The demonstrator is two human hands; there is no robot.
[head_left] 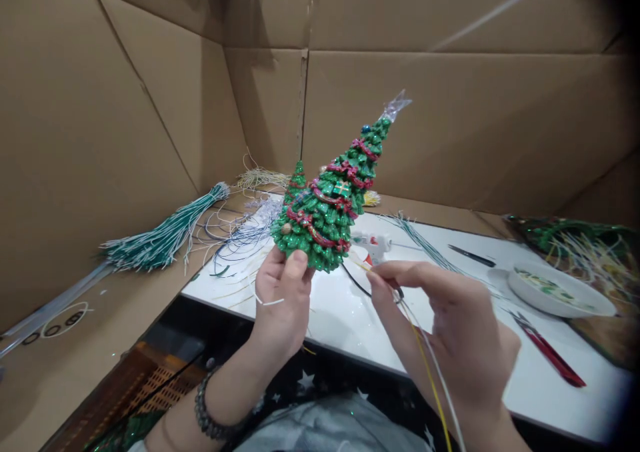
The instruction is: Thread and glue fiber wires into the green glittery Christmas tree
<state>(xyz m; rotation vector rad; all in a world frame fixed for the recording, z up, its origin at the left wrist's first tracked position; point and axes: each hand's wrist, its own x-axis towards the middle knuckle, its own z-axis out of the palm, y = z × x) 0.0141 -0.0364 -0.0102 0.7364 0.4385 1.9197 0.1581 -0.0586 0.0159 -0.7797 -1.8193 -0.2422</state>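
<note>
A green glittery Christmas tree figure (pixel 330 205) with red garlands and a clear star on top leans to the right. My left hand (pixel 286 299) is closed round its base, thumb in front. A short white wire end lies across that palm. Right of the base, my right hand (pixel 445 325) pinches the ends of a yellow wire (pixel 431 372) and a white wire (pixel 445 379), which hang down past the wrist. The wire tips point toward the tree's base, with a small gap between hand and tree.
On the white board (pixel 330 312) are a glue gun (pixel 375 244), a dark knife (pixel 471 255), red-handled pliers (pixel 550 355) and a white bowl (pixel 560 292). Green-white wire bundles (pixel 165 239) lie left. A smaller tree (pixel 299 175) stands behind. Cardboard walls surround the table.
</note>
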